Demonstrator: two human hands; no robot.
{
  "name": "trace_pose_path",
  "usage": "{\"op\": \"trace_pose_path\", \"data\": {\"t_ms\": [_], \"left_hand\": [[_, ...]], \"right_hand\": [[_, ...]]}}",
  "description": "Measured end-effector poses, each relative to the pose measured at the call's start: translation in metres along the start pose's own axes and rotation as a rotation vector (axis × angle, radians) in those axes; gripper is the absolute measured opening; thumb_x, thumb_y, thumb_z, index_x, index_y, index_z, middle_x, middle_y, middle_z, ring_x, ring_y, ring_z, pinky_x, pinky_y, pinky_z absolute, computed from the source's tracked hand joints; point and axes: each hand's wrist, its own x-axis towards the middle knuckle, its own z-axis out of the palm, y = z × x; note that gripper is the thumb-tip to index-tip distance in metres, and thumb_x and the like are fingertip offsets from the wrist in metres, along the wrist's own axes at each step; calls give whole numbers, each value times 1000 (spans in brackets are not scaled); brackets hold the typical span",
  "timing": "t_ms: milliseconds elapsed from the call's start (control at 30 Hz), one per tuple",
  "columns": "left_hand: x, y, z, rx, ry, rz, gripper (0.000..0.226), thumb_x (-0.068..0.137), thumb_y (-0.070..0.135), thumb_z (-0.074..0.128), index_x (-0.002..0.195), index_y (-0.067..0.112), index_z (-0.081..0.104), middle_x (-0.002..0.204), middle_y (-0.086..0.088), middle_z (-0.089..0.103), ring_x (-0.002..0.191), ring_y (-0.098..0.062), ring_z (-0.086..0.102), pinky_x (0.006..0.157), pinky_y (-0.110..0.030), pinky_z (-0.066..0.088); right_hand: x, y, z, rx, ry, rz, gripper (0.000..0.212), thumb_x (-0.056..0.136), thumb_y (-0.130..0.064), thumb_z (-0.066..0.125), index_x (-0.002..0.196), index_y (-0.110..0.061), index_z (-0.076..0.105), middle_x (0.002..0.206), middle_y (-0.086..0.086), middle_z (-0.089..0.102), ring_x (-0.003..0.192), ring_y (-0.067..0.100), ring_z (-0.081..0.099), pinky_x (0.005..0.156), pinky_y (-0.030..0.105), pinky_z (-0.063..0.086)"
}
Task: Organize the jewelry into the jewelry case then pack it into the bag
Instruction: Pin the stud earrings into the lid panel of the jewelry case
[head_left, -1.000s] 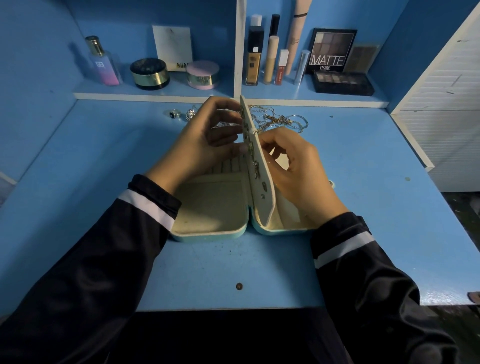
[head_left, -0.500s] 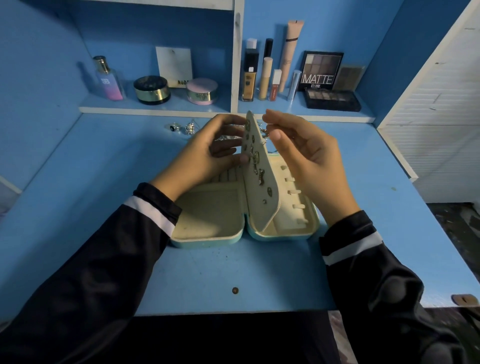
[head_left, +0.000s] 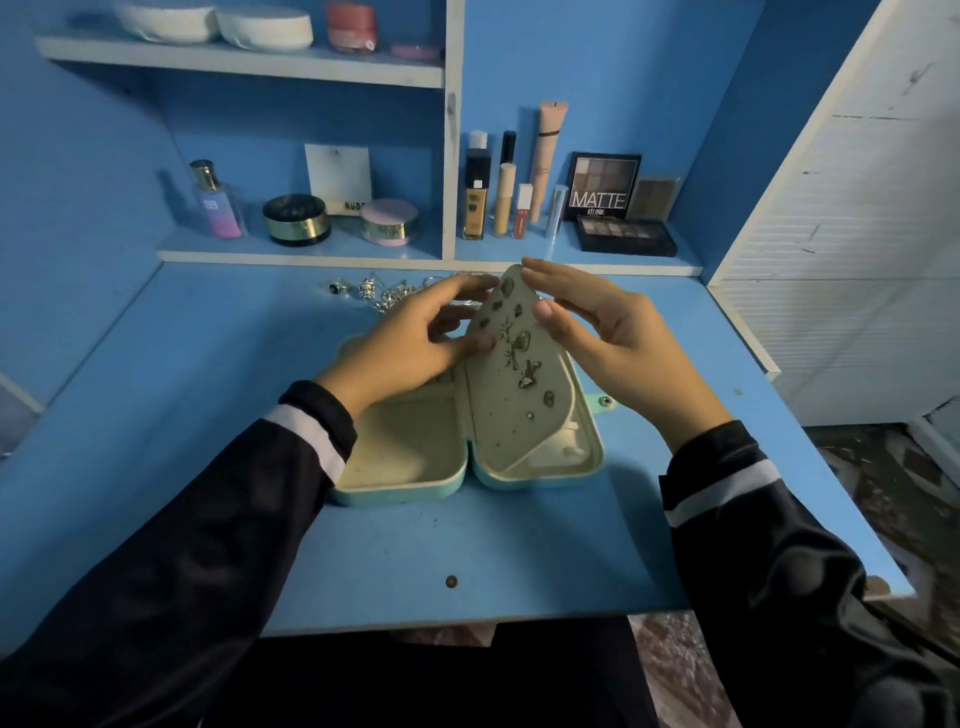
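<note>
Presently, left hand (head_left: 410, 340): fingers are lightly curled; the left edge of the earring panel (head_left: 511, 410) is pinched between thumb and forefinger.
Right hand (head_left: 615, 345): the panel's upper right edge is held, thumb on the front face and fingers stretched behind its top.
Earring panel: it is raised at a tilt from the hinge line and leans over the right half; several small earrings (head_left: 522, 358) are pinned on its face.
Jewelry case (head_left: 410, 483): it is laid open flat on the desk (head_left: 218, 405), mint outside and cream inside. The rear of the left tray is covered by the left hand, and most of the right half is screened by the panel.
Loose jewelry (head_left: 387, 293): a heap is seen on the desk behind the case, partly hidden by the left fingers.
Desk front: one small dark round object (head_left: 451, 581) is noted near the edge.
Lower shelf (head_left: 291, 255): a perfume bottle (head_left: 215, 202), two round jars and a white card are stood left of the divider; tubes, bottles and a palette marked MATTE (head_left: 603, 186) are to the right.
Right side: a white louvred door (head_left: 857, 249) is seen.
</note>
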Motion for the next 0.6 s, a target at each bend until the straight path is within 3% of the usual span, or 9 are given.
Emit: {"op": "trace_pose_path", "data": {"t_ms": [100, 200, 300, 467, 600], "left_hand": [[5, -2, 5, 85, -35, -14, 52, 80, 36, 68, 128, 43, 49, 129, 24, 55, 121, 7, 52, 103, -21, 44], [9, -8, 7, 202, -54, -8, 53, 88, 32, 67, 137, 35, 48, 130, 25, 52, 120, 11, 48, 110, -25, 37], [12, -9, 8, 304, -84, 4, 51, 92, 27, 67, 140, 30, 51, 140, 16, 51, 126, 1, 47, 109, -25, 34], [17, -8, 10, 482, -122, 59, 47, 91, 32, 68, 136, 25, 57, 140, 9, 52, 124, 2, 42, 103, -7, 27], [21, -8, 10, 554, -154, 66, 47, 92, 32, 66, 137, 23, 56, 142, 8, 51, 125, 3, 37, 108, -19, 24]], "right_hand": [[-8, 7, -4, 17, 18, 64, 37, 96, -33, 56, 131, -21, 60, 140, -14, 52, 131, -3, 44, 113, 35, 38], [-18, 18, -6, 19, 50, 103, 46, 93, -40, 54, 134, -18, 58, 140, -10, 53, 131, -2, 45, 112, 33, 38], [-28, 32, -5, 49, 69, 143, 53, 91, -44, 52, 135, -15, 56, 140, -8, 53, 132, 1, 45, 113, 35, 37], [-40, 49, 0, 22, 64, 224, 40, 100, -27, 48, 138, -15, 53, 144, -9, 48, 131, -7, 40, 108, 10, 30], [-43, 56, 1, -62, 38, 235, 38, 101, -24, 47, 139, -16, 52, 143, -15, 45, 131, -10, 37, 103, 1, 26]]}}
